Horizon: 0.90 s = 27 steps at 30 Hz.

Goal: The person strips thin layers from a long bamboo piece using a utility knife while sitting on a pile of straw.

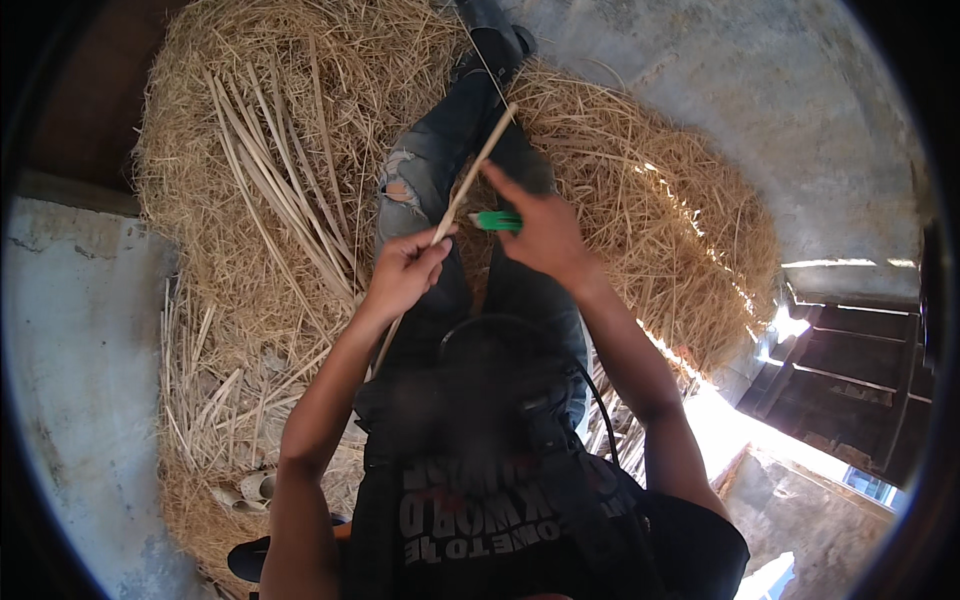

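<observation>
Strip (460,200): left hand (408,268) is pinching it, likely for steadiness | right hand (543,228): is gripping green tool (497,220), forefinger pointing

Ahead, between left straw heap (185,130) and right straw heap (650,260): legs (435,150). Over legs, in left hand (407,272): strip (465,190), slanting forward and rightward, close by right fingertips (489,168). In right hand (548,238), just right of strip: hand tool (497,220). On left heap, left of legs: long slats (283,190). Left of left forearm (325,405): loose sticks (207,405), hollow pieces (258,487) behind them. Beyond left heap: left wall (80,350). Ahead, beyond right heap: far wall (720,80). Far right, past right heap: planks (850,350).
</observation>
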### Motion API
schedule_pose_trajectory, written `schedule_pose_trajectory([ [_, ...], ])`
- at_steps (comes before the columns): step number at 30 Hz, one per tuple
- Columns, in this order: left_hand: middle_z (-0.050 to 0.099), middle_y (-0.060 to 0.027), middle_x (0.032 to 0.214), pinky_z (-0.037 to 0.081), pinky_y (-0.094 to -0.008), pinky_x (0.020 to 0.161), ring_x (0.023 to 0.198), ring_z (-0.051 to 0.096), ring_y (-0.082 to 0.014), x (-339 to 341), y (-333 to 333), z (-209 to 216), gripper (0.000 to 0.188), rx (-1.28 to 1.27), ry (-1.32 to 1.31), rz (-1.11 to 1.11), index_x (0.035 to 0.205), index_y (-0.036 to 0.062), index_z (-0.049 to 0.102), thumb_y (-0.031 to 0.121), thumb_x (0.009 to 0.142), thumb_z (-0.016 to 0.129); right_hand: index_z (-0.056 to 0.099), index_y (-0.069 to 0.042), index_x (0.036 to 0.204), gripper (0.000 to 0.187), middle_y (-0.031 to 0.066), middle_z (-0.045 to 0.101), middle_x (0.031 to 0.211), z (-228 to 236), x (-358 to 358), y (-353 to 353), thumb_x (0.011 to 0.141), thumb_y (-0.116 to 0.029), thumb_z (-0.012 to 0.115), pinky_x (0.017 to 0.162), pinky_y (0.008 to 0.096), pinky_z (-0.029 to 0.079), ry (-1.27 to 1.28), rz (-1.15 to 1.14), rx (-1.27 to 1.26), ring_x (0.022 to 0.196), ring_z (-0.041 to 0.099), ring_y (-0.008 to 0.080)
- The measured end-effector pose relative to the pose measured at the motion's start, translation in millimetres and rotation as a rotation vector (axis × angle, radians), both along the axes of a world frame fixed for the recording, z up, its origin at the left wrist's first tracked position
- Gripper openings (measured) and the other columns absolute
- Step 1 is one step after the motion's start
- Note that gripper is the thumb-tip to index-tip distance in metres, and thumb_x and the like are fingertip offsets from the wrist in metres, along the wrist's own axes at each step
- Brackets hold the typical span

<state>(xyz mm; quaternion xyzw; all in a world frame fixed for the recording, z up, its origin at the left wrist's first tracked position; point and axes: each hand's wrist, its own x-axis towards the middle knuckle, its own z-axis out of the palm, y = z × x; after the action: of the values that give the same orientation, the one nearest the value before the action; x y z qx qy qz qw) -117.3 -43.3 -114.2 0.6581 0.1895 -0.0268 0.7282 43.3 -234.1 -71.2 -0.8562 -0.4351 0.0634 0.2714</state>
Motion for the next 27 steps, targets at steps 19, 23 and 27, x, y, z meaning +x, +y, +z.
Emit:
schedule_pose_trajectory([
  [19, 0.05, 0.0077, 0.063, 0.033, -0.0209, 0.048, 0.054, 0.044, -0.0007, 10, -10, 13, 0.035, 0.186, -0.168, 0.044, 0.136, 0.0059, 0.067, 0.015, 0.102, 0.066, 0.045, -0.034, 0.156, 0.093, 0.0082, 0.064, 0.07, -21, -31, 2, 0.072, -0.006, 0.073, 0.058, 0.0442, 0.052, -0.035, 0.05, 0.175, 0.062, 0.067, 0.0312],
  [23, 0.051, 0.0078, 0.064, 0.034, -0.0207, 0.049, 0.055, 0.043, -0.0008, 5, -8, 8, 0.039, 0.188, -0.17, 0.035, 0.139, 0.0068, 0.065, 0.013, 0.101, 0.068, 0.047, -0.036, 0.154, 0.095, 0.0083, 0.069, 0.076, -28, -31, 0, 0.068, -0.005, 0.072, 0.062, 0.0456, 0.055, -0.016, 0.13, 0.191, 0.068, 0.07, 0.032],
  [27, 0.055, 0.0067, 0.066, 0.036, -0.0218, 0.051, 0.055, 0.044, -0.0017, 0, -7, 0, 0.039, 0.243, -0.166, 0.044, 0.137, 0.0052, 0.066, 0.014, 0.099, 0.07, 0.049, -0.036, 0.153, 0.087, 0.0113, 0.068, 0.075, -28, -13, 3, 0.074, -0.005, 0.071, 0.063, 0.0453, 0.054, 0.012, 0.056, 0.283, 0.068, 0.069, 0.0335],
])
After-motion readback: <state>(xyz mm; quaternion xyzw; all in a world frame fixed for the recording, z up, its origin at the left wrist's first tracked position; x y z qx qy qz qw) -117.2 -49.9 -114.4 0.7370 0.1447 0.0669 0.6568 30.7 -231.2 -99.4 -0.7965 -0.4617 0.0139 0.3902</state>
